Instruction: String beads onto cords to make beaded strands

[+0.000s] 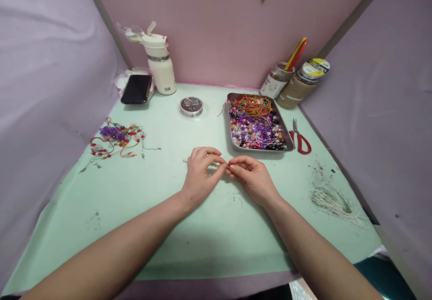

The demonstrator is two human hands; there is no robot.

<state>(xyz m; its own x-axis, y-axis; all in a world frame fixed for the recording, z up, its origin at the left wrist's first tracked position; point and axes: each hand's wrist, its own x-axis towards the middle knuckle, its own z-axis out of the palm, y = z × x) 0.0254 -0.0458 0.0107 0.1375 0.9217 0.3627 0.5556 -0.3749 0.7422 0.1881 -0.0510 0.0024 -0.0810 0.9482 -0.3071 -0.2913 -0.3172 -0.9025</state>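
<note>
My left hand (201,170) and my right hand (251,176) meet at the middle of the pale green table (168,228), fingertips pinched together. Between them lies a thin pale cord (187,161) that sticks out to the left of my left hand, and a small red bead (230,163) sits at my right fingertips. Just beyond my right hand stands a metal tray (232,140) filled with mixed purple, white and dark beads and a tangle of orange thread.
Red-handled scissors (300,140) lie right of the tray. Finished bead strings (116,138) lie at the left. A round tin (191,106), a phone (136,89), a white bottle (161,65) and two jars (292,84) stand at the back. White cord scraps (334,203) lie at the right.
</note>
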